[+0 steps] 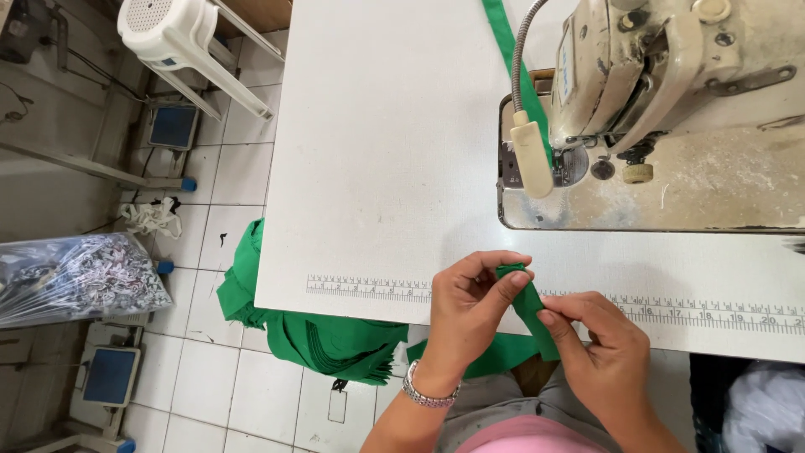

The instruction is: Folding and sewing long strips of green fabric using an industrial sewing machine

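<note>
— While both hands meet at the table's [369,168] near edge, what step would you say this is?

— Folding, I'd judge. The left hand [470,306] has its thumb and fingers curled and pinched shut on the top end of a narrow green strip [528,304], where the cloth looks doubled over into a small tuck. The right hand [599,344] grips the same strip lower down, thumb and forefinger closed on it, the other fingers loosely bent.

— Where does the strip sit?

— Just above the printed ruler [369,288] along the table's front edge, held slightly off the surface between the two hands, well short of the sewing machine [671,109]. Its lower end runs down past the table edge toward the lap.

— And what does the next move call for?

— My guess: keeping the fold pressed flat and its edges square while it travels to the needle. A narrow strip like that could spring open if either pinch slackens, so both grips need to stay firm.

— How does the cloth look?

— Bright green, plain, thin and limp, with a crisp crease at the tip. More of the same green fabric [327,340] hangs off the table's left front edge toward the tiled floor, and another green band [503,33] runs up the table behind the machine's lamp [532,155].

— Anything else nearby?

— A white stool [180,38] and a bag of scraps [80,277] on the floor to the left.
</note>
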